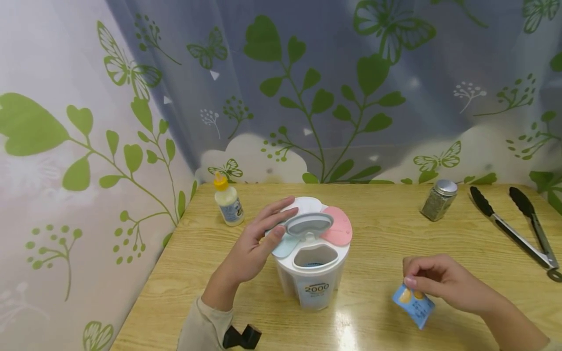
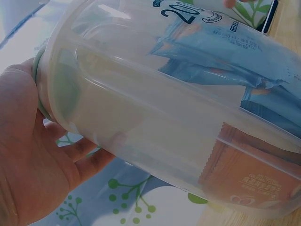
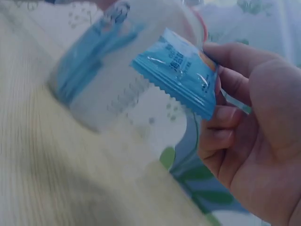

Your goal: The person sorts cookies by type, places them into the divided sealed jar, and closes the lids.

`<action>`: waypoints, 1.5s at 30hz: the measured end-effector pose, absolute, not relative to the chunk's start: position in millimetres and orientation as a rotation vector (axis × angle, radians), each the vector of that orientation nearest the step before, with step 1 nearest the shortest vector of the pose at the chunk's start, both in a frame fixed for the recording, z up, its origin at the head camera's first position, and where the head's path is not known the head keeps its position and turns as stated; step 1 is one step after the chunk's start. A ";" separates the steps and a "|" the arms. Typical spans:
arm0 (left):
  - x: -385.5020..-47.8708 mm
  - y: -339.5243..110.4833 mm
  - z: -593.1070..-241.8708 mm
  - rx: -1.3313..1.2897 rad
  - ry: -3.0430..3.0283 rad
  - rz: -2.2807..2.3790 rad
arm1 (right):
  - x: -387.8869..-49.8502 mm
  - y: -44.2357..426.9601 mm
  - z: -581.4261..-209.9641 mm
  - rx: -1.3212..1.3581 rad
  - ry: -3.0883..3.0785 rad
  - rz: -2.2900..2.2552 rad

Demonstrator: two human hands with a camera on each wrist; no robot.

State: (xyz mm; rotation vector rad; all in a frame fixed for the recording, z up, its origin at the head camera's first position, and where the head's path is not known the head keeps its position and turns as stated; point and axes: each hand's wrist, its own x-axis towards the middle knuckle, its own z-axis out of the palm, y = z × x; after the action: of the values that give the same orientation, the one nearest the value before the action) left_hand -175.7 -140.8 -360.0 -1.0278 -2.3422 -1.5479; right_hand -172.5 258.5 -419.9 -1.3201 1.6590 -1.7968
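A clear round canister (image 1: 287,280) with a sectioned top of white, pink and light blue flip lids stands on the table. Its grey front lid (image 1: 309,224) is raised, which bares one compartment opening. My left hand (image 1: 250,251) rests on the canister's top left, fingers stretched over the lids and thumb by the raised one. Through the wall in the left wrist view, blue packets (image 2: 225,56) and an orange packet (image 2: 249,169) show inside. To the canister's right, my right hand (image 1: 448,282) pinches a small blue snack packet (image 3: 176,73) above the table, between thumb and fingers.
A yellow-capped bottle (image 1: 229,202) is at the back left of the wooden table (image 1: 373,234). Towards the back right stand a spice jar (image 1: 439,201) and, beside it, black-tipped tongs (image 1: 518,239). A leaf-patterned curtain (image 1: 307,112) hangs behind.
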 end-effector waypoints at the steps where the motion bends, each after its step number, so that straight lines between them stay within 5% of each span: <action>1: -175.9 -140.8 -359.9 -1.027 -2.344 -1.547 | -171.4 256.5 -416.8 -1.325 1.666 -1.807; 45: -175.9 -141.3 -360.2 -1.042 -2.332 -1.555 | -153.1 133.9 -312.3 -0.740 2.166 -2.304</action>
State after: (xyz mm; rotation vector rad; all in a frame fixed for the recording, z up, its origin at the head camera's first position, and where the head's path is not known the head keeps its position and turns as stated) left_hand -175.9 -141.3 -360.2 -1.0417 -2.3323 -1.5545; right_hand -153.1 133.9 -312.3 -0.7401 2.1660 -2.3042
